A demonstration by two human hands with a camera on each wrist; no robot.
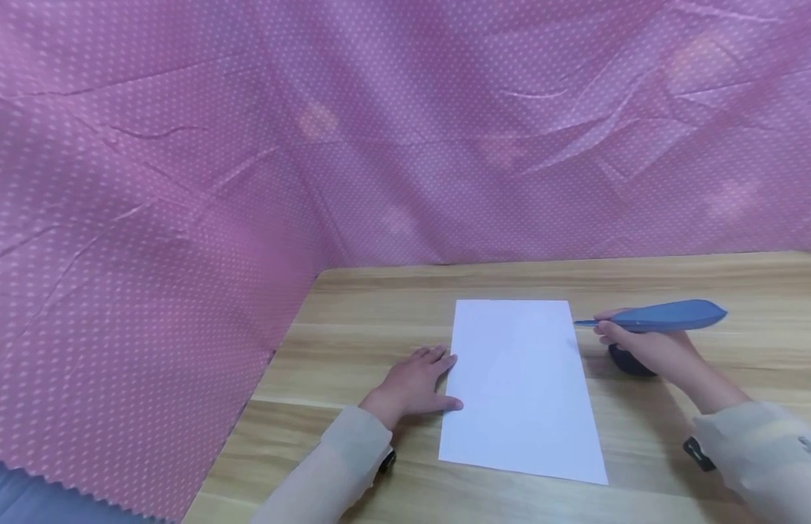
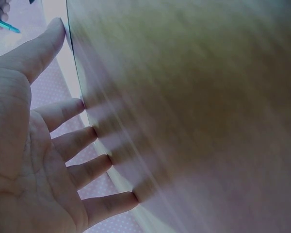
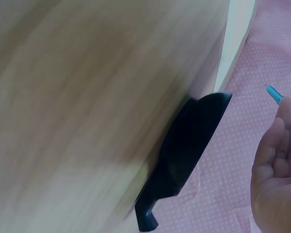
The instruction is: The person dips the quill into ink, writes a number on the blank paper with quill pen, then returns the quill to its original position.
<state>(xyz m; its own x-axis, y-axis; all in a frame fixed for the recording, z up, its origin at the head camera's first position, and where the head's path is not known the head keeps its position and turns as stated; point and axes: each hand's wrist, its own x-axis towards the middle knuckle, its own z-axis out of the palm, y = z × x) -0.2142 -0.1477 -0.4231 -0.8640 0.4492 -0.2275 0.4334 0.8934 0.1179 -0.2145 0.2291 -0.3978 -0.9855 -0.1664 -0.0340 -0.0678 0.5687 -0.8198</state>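
A white sheet of paper [image 1: 520, 393] lies on the wooden table. My left hand [image 1: 412, 386] is spread at its left edge, with thumb and index fingertips on the paper; in the left wrist view the fingertips [image 2: 73, 103] touch down in a row. Over the table to the right of the sheet, my right hand [image 1: 661, 356] pinches a blue feather quill pen [image 1: 674, 317]. Its tip points left, close to the paper's upper right edge, and the feather extends right. Beneath that hand a black stand-like object [image 1: 631, 362], partly hidden, shows a narrow end in the right wrist view.
The wooden table [image 1: 353, 306] meets a pink dotted cloth [image 1: 405, 145] hanging behind it and along its left side. Small black devices sit at the left wrist [image 1: 387, 460] and right wrist [image 1: 699, 454]. Blue fabric [image 1: 45, 498] shows at the lower left.
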